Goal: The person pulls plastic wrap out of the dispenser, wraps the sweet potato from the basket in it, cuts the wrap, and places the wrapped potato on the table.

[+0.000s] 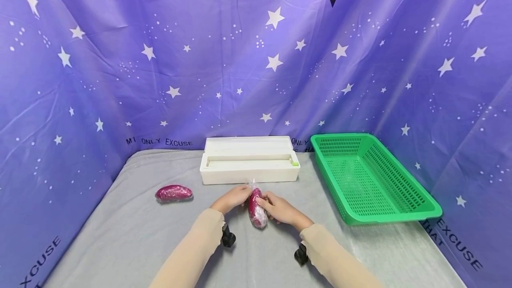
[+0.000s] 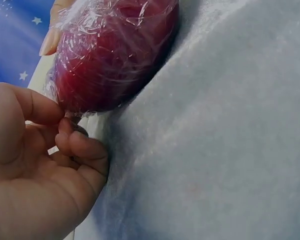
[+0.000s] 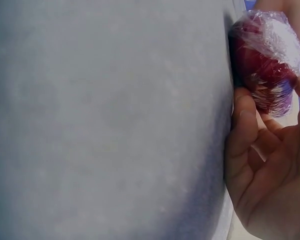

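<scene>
A dark red sweet potato wrapped in cling film (image 1: 257,210) lies on the grey table (image 1: 132,234), just in front of me. My left hand (image 1: 244,197) pinches the twisted film at its far end between thumb and fingers (image 2: 82,145). Up close, the film-covered sweet potato (image 2: 115,50) fills the top of the left wrist view. My right hand (image 1: 262,202) holds the sweet potato from the right, with the thumb on top. In the right wrist view the right hand's fingers (image 3: 245,125) curl against the wrapped sweet potato (image 3: 265,65).
A second wrapped sweet potato (image 1: 174,193) lies to the left. Behind the hands stands a white cling film dispenser box (image 1: 250,160). A green plastic basket (image 1: 400,210) sits at the right. Purple star-print cloth (image 1: 256,57) walls in the table.
</scene>
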